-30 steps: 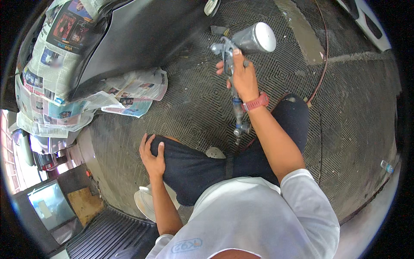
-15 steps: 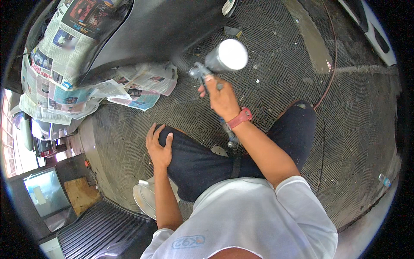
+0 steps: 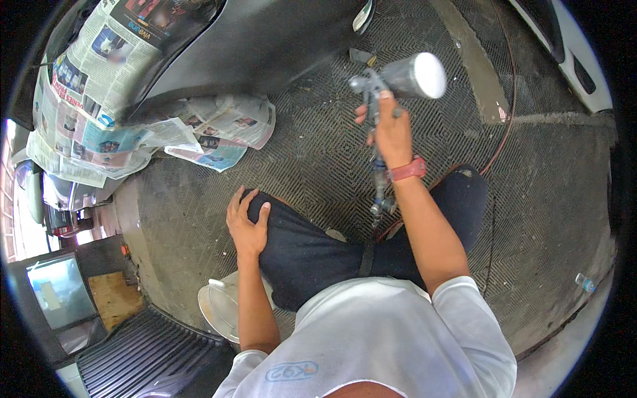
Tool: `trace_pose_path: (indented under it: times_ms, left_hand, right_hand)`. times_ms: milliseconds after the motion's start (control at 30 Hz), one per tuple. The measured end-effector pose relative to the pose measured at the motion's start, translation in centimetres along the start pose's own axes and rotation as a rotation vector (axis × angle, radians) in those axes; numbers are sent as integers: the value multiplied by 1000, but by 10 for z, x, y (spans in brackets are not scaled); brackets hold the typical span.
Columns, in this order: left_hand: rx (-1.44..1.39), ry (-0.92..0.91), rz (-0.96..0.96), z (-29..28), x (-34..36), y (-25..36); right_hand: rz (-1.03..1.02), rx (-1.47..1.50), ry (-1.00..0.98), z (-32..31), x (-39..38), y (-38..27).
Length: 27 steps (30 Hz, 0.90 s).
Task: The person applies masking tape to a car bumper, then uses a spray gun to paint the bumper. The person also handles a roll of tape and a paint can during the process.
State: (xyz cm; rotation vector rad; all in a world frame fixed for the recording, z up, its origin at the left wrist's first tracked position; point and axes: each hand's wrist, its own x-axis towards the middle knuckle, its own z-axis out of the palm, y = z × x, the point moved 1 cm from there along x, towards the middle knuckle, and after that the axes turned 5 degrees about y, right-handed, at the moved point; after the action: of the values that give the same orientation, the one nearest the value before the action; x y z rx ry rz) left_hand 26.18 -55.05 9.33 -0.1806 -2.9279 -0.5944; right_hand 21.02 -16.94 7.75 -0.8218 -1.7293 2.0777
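My right hand (image 3: 393,132) is wrapped round the handle of a spray gun (image 3: 377,99), whose grey cup with a white lid (image 3: 417,75) tilts to the right. The gun's nozzle points left, apart from a dark grey car body panel (image 3: 259,50). Below the handle hang a fitting and a hose joint (image 3: 379,192). My left hand (image 3: 248,224) rests on my left knee, fingers spread, with nothing in it. Newspaper sheets (image 3: 99,79) cover the part of the car left of the panel, and more newspaper (image 3: 229,123) lies along its lower edge.
A red hose (image 3: 511,86) runs over the ridged, patterned floor (image 3: 312,156) on the right. A white round container (image 3: 219,305) stands beside my left forearm. A plastic bottle (image 3: 584,282) lies far right. Another vehicle part (image 3: 584,73) is at upper right.
My right hand has moved the spray gun to the right, away from the panel's lower edge. My left hand stays on the knee. The view has shifted slightly.
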Motion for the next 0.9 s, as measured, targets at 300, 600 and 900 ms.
trace_pose_path:
  times_ms: [300,600,900]
  left_hand:
    - [-24,-5,10,3,4,7]
    - [-1,-23,17,9,12,14]
    - [-19,-25,16,9,13,14]
  right_hand:
    - [-144,-1,133,-30,15,-46]
    - [-138,-38,-248,45,-57,-23]
    - [-167,56,-438,78,-82,-30]
